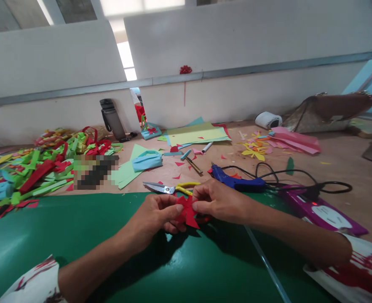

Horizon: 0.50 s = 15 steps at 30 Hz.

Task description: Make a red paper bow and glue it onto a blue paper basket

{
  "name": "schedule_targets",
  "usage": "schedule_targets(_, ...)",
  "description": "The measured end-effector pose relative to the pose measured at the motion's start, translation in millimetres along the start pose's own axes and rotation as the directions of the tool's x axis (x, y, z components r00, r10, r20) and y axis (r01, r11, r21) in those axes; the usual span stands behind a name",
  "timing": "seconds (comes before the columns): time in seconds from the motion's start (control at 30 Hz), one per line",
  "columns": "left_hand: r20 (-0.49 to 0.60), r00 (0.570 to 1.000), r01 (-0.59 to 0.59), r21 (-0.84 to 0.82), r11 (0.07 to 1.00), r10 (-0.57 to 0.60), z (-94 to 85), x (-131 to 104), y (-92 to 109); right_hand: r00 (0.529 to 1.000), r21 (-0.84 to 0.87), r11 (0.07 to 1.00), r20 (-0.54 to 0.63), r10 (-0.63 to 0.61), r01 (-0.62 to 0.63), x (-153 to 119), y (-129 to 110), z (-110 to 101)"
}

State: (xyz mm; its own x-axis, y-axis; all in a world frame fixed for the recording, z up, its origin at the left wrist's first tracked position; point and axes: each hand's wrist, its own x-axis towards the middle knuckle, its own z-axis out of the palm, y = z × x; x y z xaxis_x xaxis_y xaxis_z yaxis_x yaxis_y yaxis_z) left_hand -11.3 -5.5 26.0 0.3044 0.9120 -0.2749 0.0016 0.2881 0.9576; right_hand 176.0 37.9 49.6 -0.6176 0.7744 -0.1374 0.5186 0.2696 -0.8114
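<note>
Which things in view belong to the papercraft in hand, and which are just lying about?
Likely in the work:
- red cut paper, in left hand and right hand
- scissors
- blue glue gun
- coloured sheets

Probably just lying about:
- grey bottle
- brown bag
- white roll

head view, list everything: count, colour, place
paper cutout: one, red, between hands
scissors: one, yellow-handled, behind hands
glue gun: one, blue, mid right
power strip: one, purple, right
strips: many, green/red, left
baskets: 3+, blue, left, centre
sheets: several, green/blue, back centre
folded paper: some, pink, back right
small cutouts: several, yellow, back right
scraps: many, red, centre
pen: one, white, centre
bottle: one, grey, back left
roll: one, white, back right
bag: one, brown, right
bow: one, red, wall rail
stick: one, clear, near right
mat: one, green, near
table: one, brown, behind mat
left hand: one, bare, on cutout
right hand: one, bare, on cutout
</note>
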Motion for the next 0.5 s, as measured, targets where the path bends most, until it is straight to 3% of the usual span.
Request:
schedule_targets(0.23,-0.117,0.990,-0.063,0.122,0.991,0.078,8.5,-1.8,6.1,0.999,-0.061,0.997,0.013,-0.038,0.039,-7.5,-5.3,-1.1)
schedule_targets(0.3,-0.130,0.989,-0.049,0.152,0.987,0.070,9.8,-3.6,7.8,0.994,-0.247,0.967,-0.064,-0.087,0.069,-13.6,-8.1,-11.5)
schedule_targets(0.33,-0.138,0.988,-0.040,0.168,0.985,0.064,9.7,-4.5,8.6,0.986,-0.419,0.906,-0.122,-0.114,0.053,-17.4,-8.2,-18.8)
schedule_targets(0.4,-0.156,0.987,-0.017,0.188,0.982,0.047,8.1,-5.6,9.8,0.959,-0.754,0.649,-0.248,-0.140,-0.100,-25.3,-3.5,-34.8)
schedule_targets(0.43,-0.162,0.986,0.001,0.194,0.981,0.032,6.9,-5.9,10.0,0.949,-0.846,0.492,-0.295,-0.109,-0.206,-28.9,1.7,-42.1)
schedule_targets(0.5,-0.168,0.986,0.037,0.201,0.979,-0.002,4.1,-6.0,9.4,0.942,-0.868,0.409,-0.332,-0.052,-0.283,-34.1,17.1,-52.3)
